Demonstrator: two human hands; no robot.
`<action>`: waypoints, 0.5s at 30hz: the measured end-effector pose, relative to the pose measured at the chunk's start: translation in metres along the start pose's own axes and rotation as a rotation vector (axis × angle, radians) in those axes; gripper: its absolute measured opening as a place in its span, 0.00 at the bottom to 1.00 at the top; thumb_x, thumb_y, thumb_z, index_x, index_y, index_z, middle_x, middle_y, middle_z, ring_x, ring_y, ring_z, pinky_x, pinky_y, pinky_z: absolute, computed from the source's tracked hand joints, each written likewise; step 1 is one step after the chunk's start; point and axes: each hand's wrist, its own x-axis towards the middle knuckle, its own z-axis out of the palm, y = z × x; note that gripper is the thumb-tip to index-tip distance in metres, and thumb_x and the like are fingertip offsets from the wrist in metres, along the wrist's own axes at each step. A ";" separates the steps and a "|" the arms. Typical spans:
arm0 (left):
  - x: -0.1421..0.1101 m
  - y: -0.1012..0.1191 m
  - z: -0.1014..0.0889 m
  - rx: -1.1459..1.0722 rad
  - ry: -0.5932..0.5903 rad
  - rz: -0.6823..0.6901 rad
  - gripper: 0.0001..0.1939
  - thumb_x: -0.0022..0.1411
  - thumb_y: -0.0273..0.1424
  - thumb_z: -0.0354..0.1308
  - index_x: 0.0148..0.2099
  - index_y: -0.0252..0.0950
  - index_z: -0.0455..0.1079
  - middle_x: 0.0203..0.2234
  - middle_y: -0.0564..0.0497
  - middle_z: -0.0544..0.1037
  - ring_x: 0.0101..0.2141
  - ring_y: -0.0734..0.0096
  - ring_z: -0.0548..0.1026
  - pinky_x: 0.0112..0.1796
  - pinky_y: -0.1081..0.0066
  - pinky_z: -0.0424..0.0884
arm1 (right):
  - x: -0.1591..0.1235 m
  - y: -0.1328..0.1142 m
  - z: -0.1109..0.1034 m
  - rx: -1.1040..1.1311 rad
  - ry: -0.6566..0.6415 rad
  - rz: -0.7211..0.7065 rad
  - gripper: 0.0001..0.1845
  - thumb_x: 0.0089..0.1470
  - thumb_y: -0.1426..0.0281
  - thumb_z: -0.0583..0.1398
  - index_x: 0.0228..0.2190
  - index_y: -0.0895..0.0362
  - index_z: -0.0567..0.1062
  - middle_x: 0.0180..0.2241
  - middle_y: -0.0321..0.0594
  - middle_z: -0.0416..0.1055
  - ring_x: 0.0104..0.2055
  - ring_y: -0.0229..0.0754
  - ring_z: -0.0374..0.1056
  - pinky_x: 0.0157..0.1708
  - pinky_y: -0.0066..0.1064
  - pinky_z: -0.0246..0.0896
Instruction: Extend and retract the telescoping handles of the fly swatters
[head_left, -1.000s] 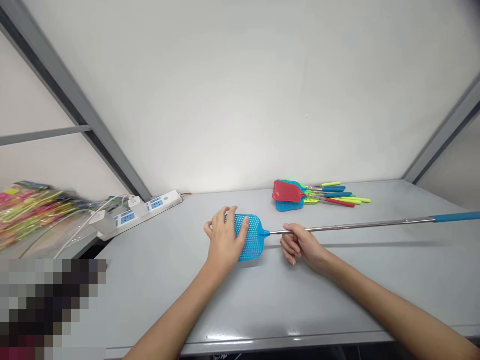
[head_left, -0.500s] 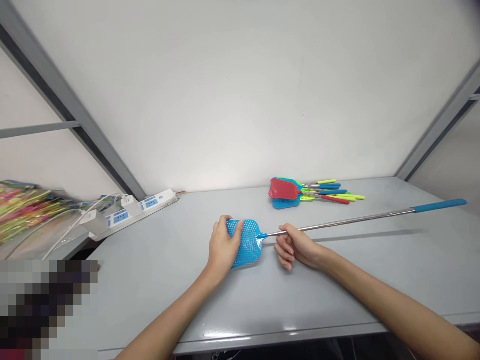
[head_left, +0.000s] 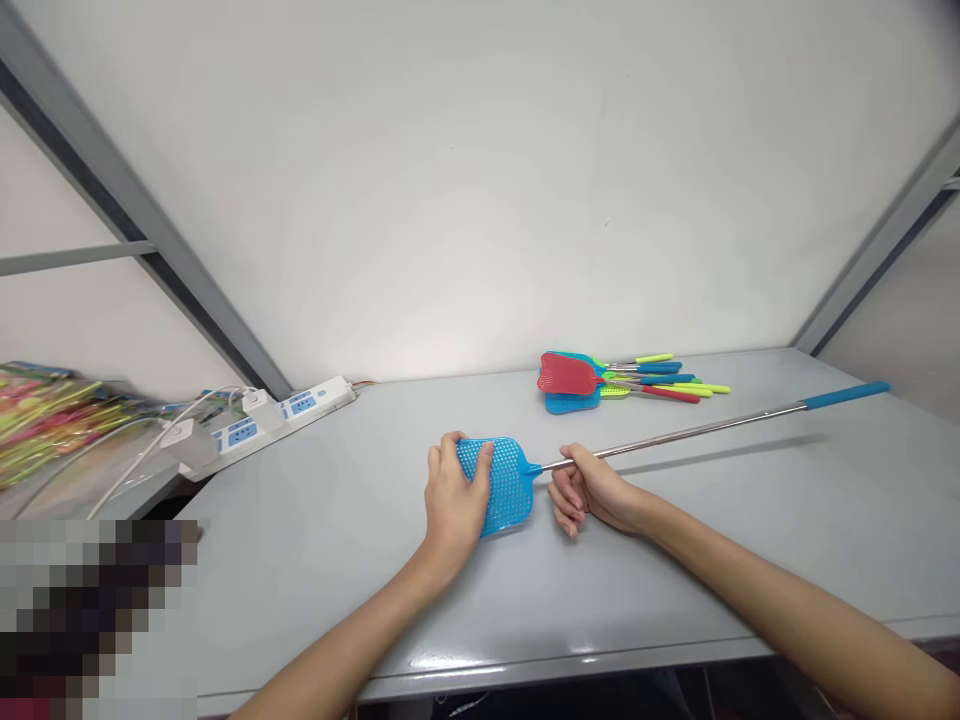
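Note:
A blue fly swatter [head_left: 510, 482] with a long extended metal rod and a blue grip at its far right end lies across the grey table [head_left: 315, 540]. My left hand [head_left: 454, 500] is closed on the swatter's mesh head, thumb on top. My right hand [head_left: 589, 490] is wrapped round the metal rod just right of the head. The rod slants up to the right, its grip lifted a little above the table.
A pile of several coloured fly swatters [head_left: 600, 380] lies at the back of the table. White power strips [head_left: 262, 420] with plugs and cables sit at the back left. Packets of bright items [head_left: 52, 420] are on the far left. Metal frame posts rise at both sides.
The rod has shortened: its blue grip has come leftward, from the frame's right edge toward my hands. My left hand has shifted from lying on the head to gripping it.

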 end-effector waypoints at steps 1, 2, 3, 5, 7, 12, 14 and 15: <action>0.000 0.000 0.000 -0.006 0.000 0.001 0.17 0.55 0.43 0.45 0.42 0.37 0.58 0.33 0.48 0.65 0.36 0.64 0.66 0.36 0.65 0.63 | 0.000 0.000 0.000 -0.004 0.000 -0.001 0.29 0.52 0.64 0.37 0.07 0.59 0.60 0.07 0.36 0.53 0.12 0.40 0.60 0.16 0.28 0.48; 0.001 0.000 0.000 -0.013 0.002 0.003 0.17 0.55 0.43 0.45 0.42 0.37 0.58 0.33 0.48 0.65 0.37 0.64 0.66 0.37 0.65 0.62 | -0.001 0.000 0.001 -0.008 -0.001 -0.002 0.29 0.52 0.64 0.37 0.08 0.59 0.61 0.07 0.36 0.54 0.12 0.40 0.61 0.16 0.28 0.49; 0.002 -0.001 0.000 -0.021 0.006 0.008 0.17 0.55 0.43 0.45 0.42 0.37 0.58 0.33 0.48 0.65 0.37 0.64 0.66 0.37 0.65 0.62 | -0.001 0.000 0.001 -0.012 -0.004 -0.005 0.29 0.52 0.64 0.37 0.08 0.59 0.61 0.07 0.36 0.54 0.12 0.40 0.61 0.17 0.29 0.50; 0.004 -0.002 0.001 -0.044 0.016 0.021 0.17 0.55 0.43 0.45 0.41 0.37 0.59 0.33 0.49 0.65 0.37 0.65 0.66 0.38 0.65 0.62 | -0.001 -0.001 0.001 -0.016 -0.011 -0.011 0.29 0.52 0.63 0.37 0.09 0.59 0.62 0.08 0.36 0.56 0.13 0.40 0.61 0.18 0.30 0.52; 0.007 -0.003 0.001 -0.068 0.018 0.031 0.16 0.55 0.43 0.46 0.41 0.37 0.59 0.33 0.49 0.66 0.36 0.66 0.66 0.38 0.66 0.62 | -0.001 -0.001 0.001 -0.019 -0.014 -0.012 0.28 0.52 0.63 0.38 0.10 0.59 0.63 0.08 0.37 0.57 0.14 0.40 0.61 0.19 0.30 0.53; 0.012 -0.003 -0.001 -0.125 -0.010 0.038 0.15 0.54 0.43 0.47 0.39 0.38 0.59 0.32 0.50 0.67 0.36 0.67 0.66 0.38 0.67 0.62 | 0.001 -0.003 -0.001 -0.034 0.024 0.007 0.28 0.52 0.62 0.38 0.11 0.60 0.63 0.08 0.37 0.57 0.14 0.39 0.61 0.16 0.28 0.51; 0.012 -0.002 -0.002 -0.146 -0.013 0.038 0.15 0.54 0.43 0.47 0.39 0.38 0.60 0.33 0.50 0.67 0.36 0.67 0.67 0.37 0.67 0.62 | 0.002 -0.004 -0.002 -0.050 0.048 0.024 0.28 0.52 0.61 0.39 0.12 0.60 0.64 0.08 0.37 0.57 0.14 0.39 0.61 0.15 0.27 0.50; 0.013 -0.001 -0.003 -0.155 -0.013 0.038 0.15 0.54 0.43 0.47 0.39 0.38 0.60 0.33 0.50 0.68 0.35 0.67 0.67 0.36 0.68 0.62 | 0.002 -0.004 -0.003 -0.062 0.058 0.034 0.28 0.52 0.60 0.39 0.12 0.60 0.64 0.08 0.38 0.58 0.15 0.39 0.61 0.15 0.26 0.50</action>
